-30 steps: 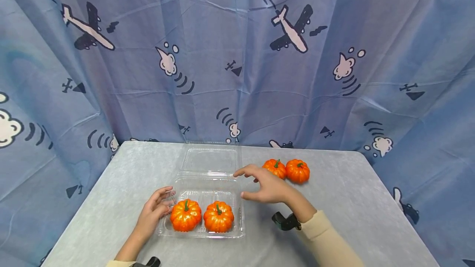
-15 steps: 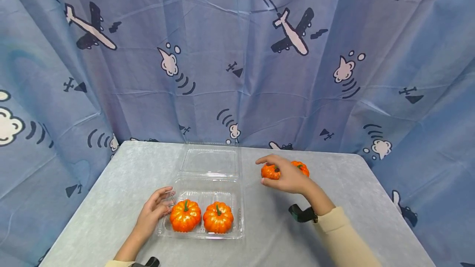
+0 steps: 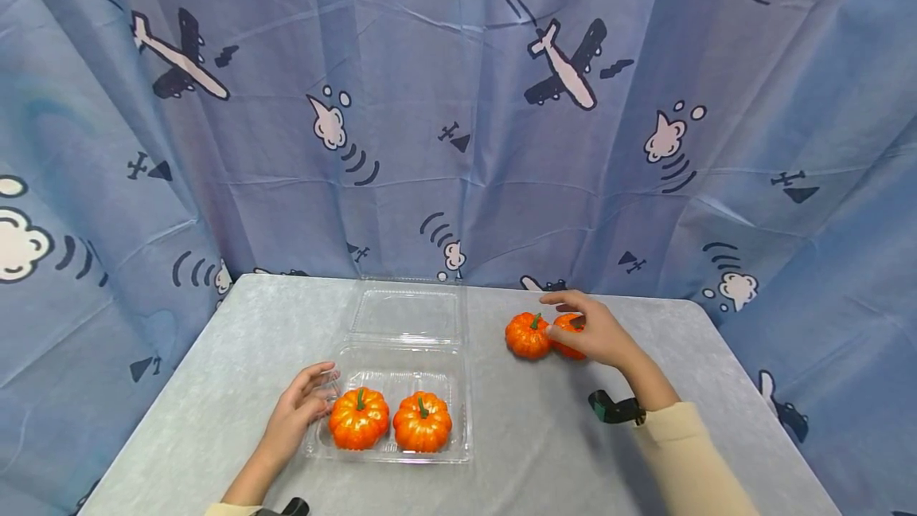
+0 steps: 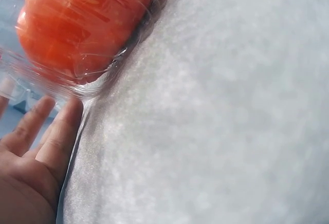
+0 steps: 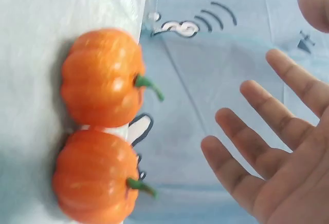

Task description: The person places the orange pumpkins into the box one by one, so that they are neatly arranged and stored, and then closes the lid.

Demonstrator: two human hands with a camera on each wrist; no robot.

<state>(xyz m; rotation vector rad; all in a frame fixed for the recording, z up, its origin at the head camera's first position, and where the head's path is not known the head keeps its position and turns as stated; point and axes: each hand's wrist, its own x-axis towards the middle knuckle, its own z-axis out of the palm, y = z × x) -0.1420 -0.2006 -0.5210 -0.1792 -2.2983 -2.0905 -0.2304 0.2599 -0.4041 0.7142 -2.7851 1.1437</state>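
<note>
A clear plastic clamshell box [image 3: 387, 459] lies on the table with its lid [image 3: 407, 317] folded back. Side by side in its near half sit two small orange pumpkins with green stems, a left pumpkin [image 3: 360, 420] and a right pumpkin [image 3: 423, 423]. My left hand [image 3: 292, 412] rests its extended fingertips against the box's left side. My right hand [image 3: 598, 333] hovers over two more pumpkins at the back right, its fingers spread and holding nothing. It partly hides the farther-right pumpkin [image 5: 96, 176]; the other pumpkin [image 3: 528, 337] touches or nearly touches it.
A pale grey cloth covers the table [image 3: 516, 452]. Directly behind the table's back edge hangs a blue curtain [image 3: 401, 181] with printed airplanes. A black wrist camera mount [image 3: 614, 408] sits on the right wrist, beside a cream sleeve [image 3: 691, 452].
My right hand has moved right and slightly back, from beside the box, past the nearer pumpkin, to above the far-right pumpkin. My left hand and the box stay in place.
</note>
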